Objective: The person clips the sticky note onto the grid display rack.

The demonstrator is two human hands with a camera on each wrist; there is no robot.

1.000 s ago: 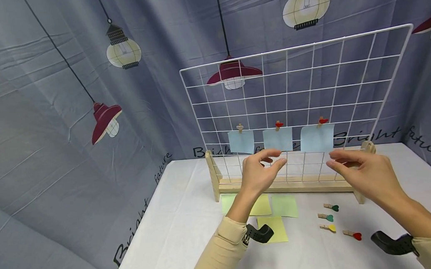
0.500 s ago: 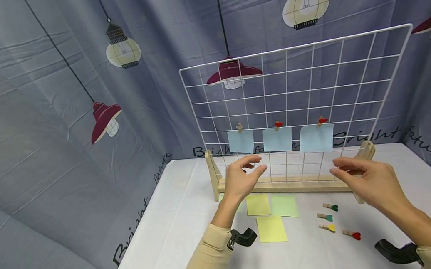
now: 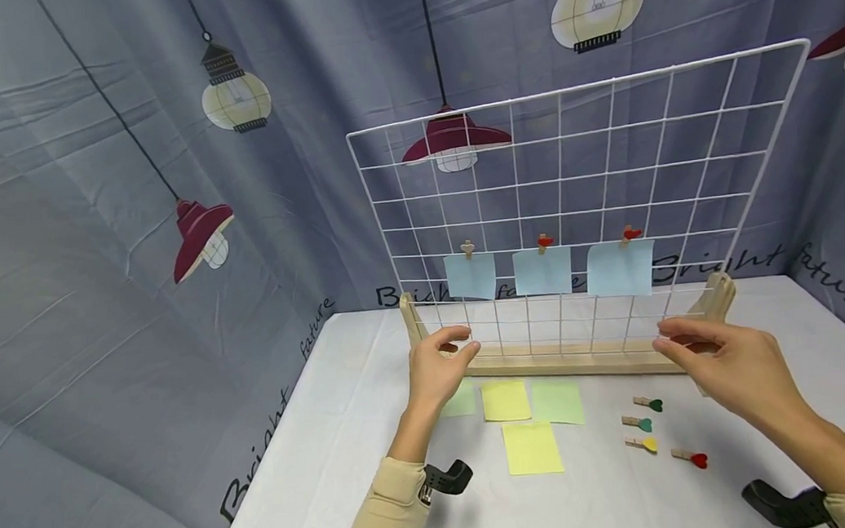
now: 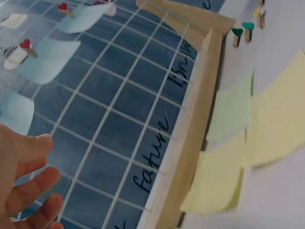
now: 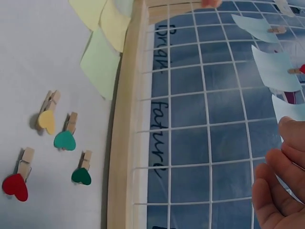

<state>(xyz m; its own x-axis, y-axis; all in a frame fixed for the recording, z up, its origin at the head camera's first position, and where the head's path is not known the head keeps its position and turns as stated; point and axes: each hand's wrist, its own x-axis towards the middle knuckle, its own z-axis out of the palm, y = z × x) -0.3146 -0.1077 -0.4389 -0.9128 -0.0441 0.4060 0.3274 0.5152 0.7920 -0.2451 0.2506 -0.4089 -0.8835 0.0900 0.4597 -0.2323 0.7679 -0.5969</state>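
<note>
My left hand (image 3: pixel 436 371) hovers in front of the lower left of a white wire grid (image 3: pixel 560 179), fingers loosely bent with nothing held. Near the lower right of the grid is my right hand (image 3: pixel 731 361), thumb and fingers bent toward each other, also holding nothing. Three light blue notes hang in a row: a left one (image 3: pixel 471 277), a middle one (image 3: pixel 542 272) and a right one (image 3: pixel 620 269). A white heart clothespin (image 3: pixel 468 248) pins the left note; red heart clothespins (image 3: pixel 545 241) pin the other two. In the right wrist view, my fingers (image 5: pixel 281 167) show just below a blue note (image 5: pixel 274 69).
A wooden stand (image 3: pixel 576 362) holds the grid upright on the white table (image 3: pixel 297 469). Before it lie yellow notes (image 3: pixel 533 448) and green notes (image 3: pixel 557 403). To their right lie several heart clothespins: dark green (image 3: pixel 649 404), teal (image 3: pixel 637 424), yellow (image 3: pixel 642 445), red (image 3: pixel 689 458).
My left hand has moved left and down, away from the blue notes. My right hand has shifted slightly right and down. The notes and clothespins stay where they were.
</note>
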